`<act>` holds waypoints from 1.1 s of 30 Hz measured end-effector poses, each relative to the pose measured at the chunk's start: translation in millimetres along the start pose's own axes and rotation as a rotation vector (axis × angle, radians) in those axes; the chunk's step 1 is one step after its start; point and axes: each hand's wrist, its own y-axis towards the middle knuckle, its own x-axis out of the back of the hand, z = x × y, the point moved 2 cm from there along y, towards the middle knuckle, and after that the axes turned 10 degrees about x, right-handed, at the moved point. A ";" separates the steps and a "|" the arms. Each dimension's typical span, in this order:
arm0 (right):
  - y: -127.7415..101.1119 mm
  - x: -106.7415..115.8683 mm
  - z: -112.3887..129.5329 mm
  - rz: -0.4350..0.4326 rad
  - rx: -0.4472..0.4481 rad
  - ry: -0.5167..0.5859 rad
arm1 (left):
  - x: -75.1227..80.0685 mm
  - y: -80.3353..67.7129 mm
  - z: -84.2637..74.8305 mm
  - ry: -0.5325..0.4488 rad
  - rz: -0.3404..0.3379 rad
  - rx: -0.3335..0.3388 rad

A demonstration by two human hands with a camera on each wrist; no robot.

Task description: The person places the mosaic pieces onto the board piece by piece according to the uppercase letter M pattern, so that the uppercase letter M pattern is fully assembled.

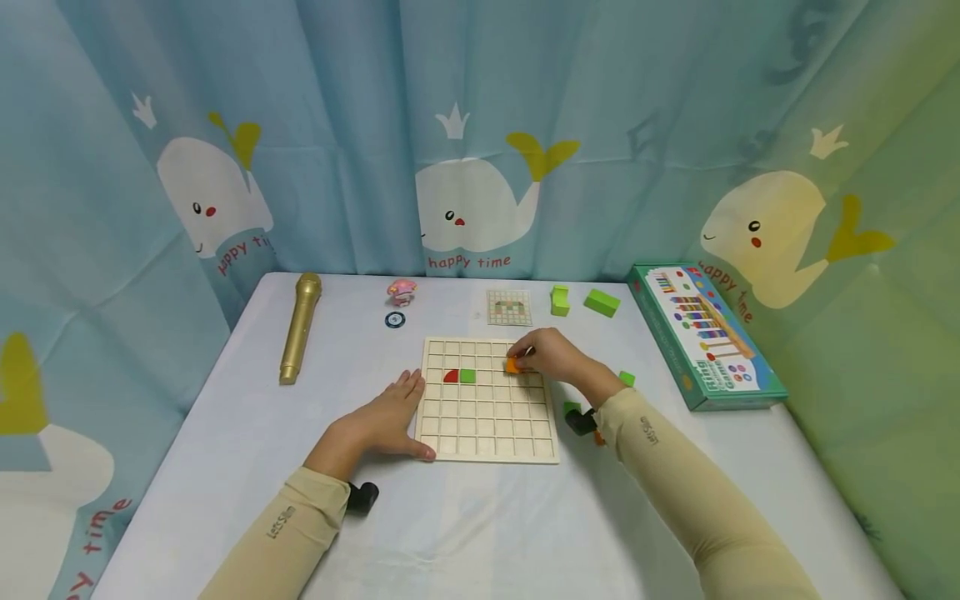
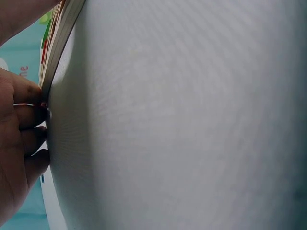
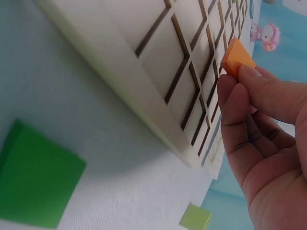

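A cream grid board [image 1: 480, 429] lies flat on the table. On it a red quarter-round tile [image 1: 452, 377] sits beside a green square tile [image 1: 468, 376], toward the upper left. My right hand [image 1: 553, 354] pinches an orange tile [image 3: 236, 58] between thumb and fingertips, over the board's upper right part. My left hand [image 1: 386, 417] rests against the board's left edge, fingers extended and thumb at the near left corner. In the left wrist view, its fingers [image 2: 33, 115] touch the table beside the board's side.
A small pattern card [image 1: 509, 308] lies behind the board, with green blocks [image 1: 602, 302] to its right. Loose green tiles [image 3: 41, 175] lie right of the board. Farther out are a gold microphone [image 1: 300, 329], pink figurine [image 1: 402, 292], round chip [image 1: 395, 319] and game box [image 1: 708, 337].
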 end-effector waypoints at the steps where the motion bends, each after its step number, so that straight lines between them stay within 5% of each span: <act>1: 0.7 -1.3 0.5 0.001 0.004 0.008 | -0.4 0.5 0.1 0.006 0.002 0.003; 33: 26.2 -33.0 17.2 0.080 0.122 -0.047 | 0.8 2.1 -0.9 0.024 -0.005 0.005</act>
